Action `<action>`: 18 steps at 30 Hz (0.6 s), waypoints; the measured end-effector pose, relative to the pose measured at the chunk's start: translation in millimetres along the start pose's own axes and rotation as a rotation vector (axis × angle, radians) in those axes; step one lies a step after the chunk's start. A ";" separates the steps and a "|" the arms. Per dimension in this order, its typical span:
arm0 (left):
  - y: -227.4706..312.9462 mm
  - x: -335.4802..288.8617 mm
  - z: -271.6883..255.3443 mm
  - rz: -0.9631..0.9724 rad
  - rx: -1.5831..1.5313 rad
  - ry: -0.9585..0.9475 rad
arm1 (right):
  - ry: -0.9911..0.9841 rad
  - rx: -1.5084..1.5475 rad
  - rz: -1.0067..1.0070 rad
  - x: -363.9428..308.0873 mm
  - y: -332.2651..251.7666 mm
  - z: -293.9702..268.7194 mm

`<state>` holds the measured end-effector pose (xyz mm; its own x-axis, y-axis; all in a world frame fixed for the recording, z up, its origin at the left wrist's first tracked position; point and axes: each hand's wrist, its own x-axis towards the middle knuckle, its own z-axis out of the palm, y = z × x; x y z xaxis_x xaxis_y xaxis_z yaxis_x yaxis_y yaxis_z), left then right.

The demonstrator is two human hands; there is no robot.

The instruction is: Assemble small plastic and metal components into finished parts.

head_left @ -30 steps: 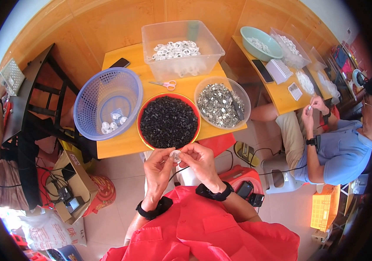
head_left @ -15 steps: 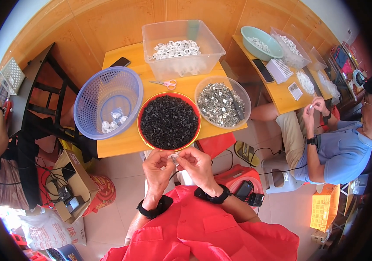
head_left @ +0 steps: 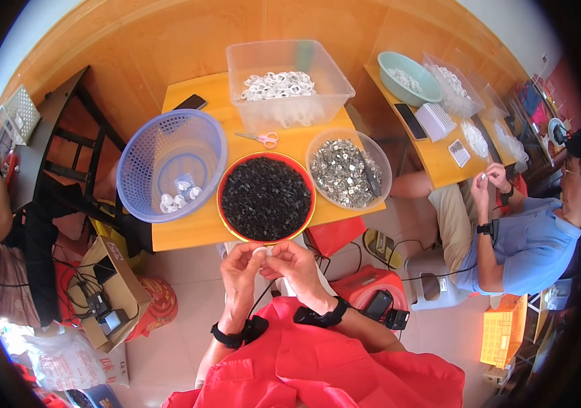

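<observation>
Shifted slightly leftward, left hand (head_left: 238, 274) and right hand (head_left: 298, 272) pinch a white piece (head_left: 262, 251); a slack grip could drop it.

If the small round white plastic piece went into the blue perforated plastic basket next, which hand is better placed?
Probably the left hand: both hands meet at the piece, but the basket stands on the left, farther from the right hand.

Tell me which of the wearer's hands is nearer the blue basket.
Left. The left hand is in front of the blue basket and to its right; the right hand is farther right, beyond the left one. Both meet at a small white piece.
</observation>
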<state>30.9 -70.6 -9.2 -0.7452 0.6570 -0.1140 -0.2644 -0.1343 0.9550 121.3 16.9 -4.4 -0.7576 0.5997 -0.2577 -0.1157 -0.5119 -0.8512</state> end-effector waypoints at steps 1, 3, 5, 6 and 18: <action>-1.8 1.4 -4.9 0.003 -0.004 0.005 | -0.055 -0.064 0.020 0.4 1.8 2.1; -3.3 6.1 -14.7 -0.050 -0.102 0.096 | -0.095 -0.251 0.023 7.8 -1.3 5.6; 3.0 11.8 -19.7 -0.083 -0.145 0.135 | -0.035 -0.511 -0.195 31.7 -4.9 -1.7; 7.7 11.4 -21.5 -0.107 -0.182 0.166 | 0.030 -0.760 -0.432 42.7 -9.1 -5.2; 9.7 11.0 -34.0 -0.142 -0.199 0.208 | -0.009 -1.478 -0.574 125.2 -15.7 -21.0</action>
<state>-0.7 -89.9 -10.6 -0.7958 0.5168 -0.3157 -0.4742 -0.2076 0.8556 41.8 113.0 -32.9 -0.8393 0.4881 0.2396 0.3205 0.8001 -0.5071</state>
